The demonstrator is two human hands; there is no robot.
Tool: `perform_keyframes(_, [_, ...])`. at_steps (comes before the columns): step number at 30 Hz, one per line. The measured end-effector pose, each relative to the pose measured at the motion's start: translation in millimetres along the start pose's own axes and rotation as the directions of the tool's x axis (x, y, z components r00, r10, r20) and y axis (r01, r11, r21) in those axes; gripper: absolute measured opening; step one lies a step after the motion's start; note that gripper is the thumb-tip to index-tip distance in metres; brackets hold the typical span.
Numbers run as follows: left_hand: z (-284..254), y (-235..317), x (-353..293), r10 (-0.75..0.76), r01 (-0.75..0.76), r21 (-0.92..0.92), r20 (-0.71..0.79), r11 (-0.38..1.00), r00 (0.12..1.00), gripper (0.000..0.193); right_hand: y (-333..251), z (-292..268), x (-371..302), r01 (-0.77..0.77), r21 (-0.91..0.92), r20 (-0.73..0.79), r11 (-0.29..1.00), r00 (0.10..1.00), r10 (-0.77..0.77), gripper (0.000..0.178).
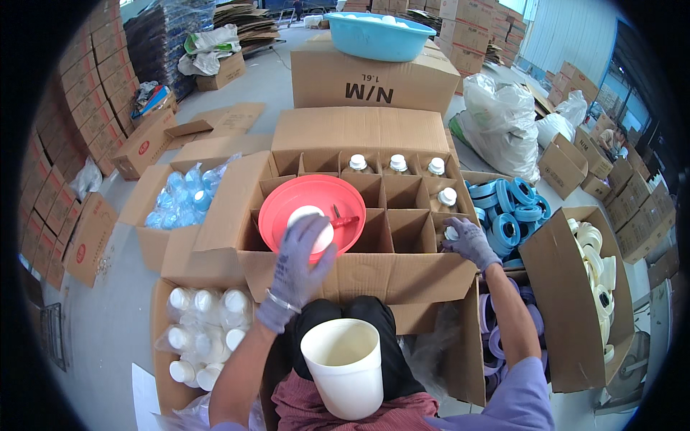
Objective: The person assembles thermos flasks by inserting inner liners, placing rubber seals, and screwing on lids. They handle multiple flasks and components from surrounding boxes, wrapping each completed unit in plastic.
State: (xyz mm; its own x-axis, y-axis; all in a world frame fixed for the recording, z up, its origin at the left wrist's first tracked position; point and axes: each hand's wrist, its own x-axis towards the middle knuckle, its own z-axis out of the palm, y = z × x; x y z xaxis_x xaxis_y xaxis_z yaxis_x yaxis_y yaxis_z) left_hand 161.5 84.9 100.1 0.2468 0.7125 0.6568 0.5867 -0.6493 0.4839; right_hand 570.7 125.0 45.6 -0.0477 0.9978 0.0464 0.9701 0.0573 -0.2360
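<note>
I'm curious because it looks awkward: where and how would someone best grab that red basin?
Probably pinch the red basin by its rim, from left and right at once: its wide, round mouth faces up over the carton. Keep it level, since a white round piece and a small red object are inside.

Your left hand (pixel 298 255) and right hand (pixel 471 243) wore snug, greyish-lavender knit gloves, and the left one bore darker printed marks across its back. A thin, pale band (pixel 282 302) circled your left wrist. Your light purple right sleeve (pixel 514 395) left most of the forearm uncovered. You had on black trousers (pixel 399 366), with muted red, finely patterned cloth (pixel 305 406) gathered in folds over your lap.
</note>
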Motion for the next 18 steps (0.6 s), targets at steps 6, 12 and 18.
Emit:
perform_keyframes(6, [44,37,-12,-0.304,0.599,-0.726,0.518,0.339,0.8,0.049,-66,-106,-1,0.292,-0.041,-0.465,0.956,0.841,-0.277,0.055])
perform_keyframes(12, [56,18,30,0.136,0.623,-0.669,0.629,-0.405,0.765,0.083,-181,-172,-67,0.674,-0.21,-0.69,0.709,0.412,-0.596,0.054])
perform_keyframes(18, [-26,-25,25,-0.286,0.405,-0.9,0.351,0.158,0.891,0.077,-174,-59,-131,0.842,0.064,-0.6,0.536,0.462,-0.653,0.065])
